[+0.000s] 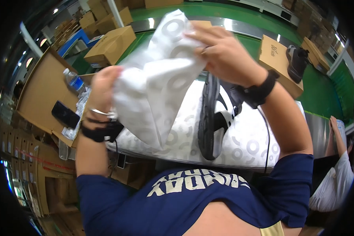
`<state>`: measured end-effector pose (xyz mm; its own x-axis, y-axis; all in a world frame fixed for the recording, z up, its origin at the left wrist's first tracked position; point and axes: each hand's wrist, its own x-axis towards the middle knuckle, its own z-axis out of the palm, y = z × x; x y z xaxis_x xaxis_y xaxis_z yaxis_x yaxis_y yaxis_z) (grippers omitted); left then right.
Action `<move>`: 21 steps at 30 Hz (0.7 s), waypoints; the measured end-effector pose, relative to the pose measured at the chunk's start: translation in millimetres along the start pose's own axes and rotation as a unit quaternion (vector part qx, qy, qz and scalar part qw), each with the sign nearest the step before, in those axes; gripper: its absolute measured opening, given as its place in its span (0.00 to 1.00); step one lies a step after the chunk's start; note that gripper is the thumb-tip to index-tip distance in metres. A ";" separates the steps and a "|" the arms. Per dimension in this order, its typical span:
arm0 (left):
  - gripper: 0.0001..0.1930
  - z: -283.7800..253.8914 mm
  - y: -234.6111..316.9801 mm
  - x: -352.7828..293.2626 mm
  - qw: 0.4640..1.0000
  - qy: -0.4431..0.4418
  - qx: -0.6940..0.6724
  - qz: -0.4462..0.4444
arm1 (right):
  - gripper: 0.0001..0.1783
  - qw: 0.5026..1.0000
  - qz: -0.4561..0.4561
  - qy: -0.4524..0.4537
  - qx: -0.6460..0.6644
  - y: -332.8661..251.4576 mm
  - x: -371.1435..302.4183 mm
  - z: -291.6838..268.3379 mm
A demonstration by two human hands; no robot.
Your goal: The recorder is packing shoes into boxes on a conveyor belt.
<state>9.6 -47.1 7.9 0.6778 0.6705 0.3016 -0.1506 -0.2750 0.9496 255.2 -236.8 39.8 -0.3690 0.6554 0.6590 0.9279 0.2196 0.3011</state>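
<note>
A crumpled sheet of white wrapping paper [161, 86] with grey rings hangs raised between my hands, blurred by motion. My left hand [105, 86] is closed on its left edge. Fingers of my right hand [224, 53] pinch the upper right edge. Below, a black, white and grey shoe [214, 122] lies on its side, its dark sole turned to the left. It rests on more ring-patterned paper [244, 147] spread over the table. My right forearm and the raised sheet hide part of the shoe.
An open cardboard box [47, 90] at left holds a water bottle [72, 80], a black phone [65, 114] and clear plastic. A closed carton [110, 46] stands behind. At right, a dark shoe [297, 63] sits on a shoebox [277, 65]. Another person's arm [336, 135] is at far right.
</note>
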 end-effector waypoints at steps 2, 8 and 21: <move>0.11 -71.1 -10.3 3.4 0.986 0.060 0.157 -0.014 | 0.06 0.998 0.048 0.048 -0.016 29.4 -36.3 -23.1; 0.14 -116.1 5.2 -6.6 0.655 -0.012 0.753 -0.062 | 0.13 0.875 0.399 -0.144 0.233 39.2 -241.5 -100.3; 0.54 378.0 -55.1 15.4 0.433 -0.691 0.572 0.090 | 0.10 0.723 0.479 -0.468 0.167 -1.9 -252.6 -92.2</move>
<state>300.3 -282.1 -72.0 0.6323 -0.2682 -0.7268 -0.3716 -0.9282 0.0193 341.8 -469.4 -63.8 0.5040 0.7902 -0.3487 0.7527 -0.5998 -0.2714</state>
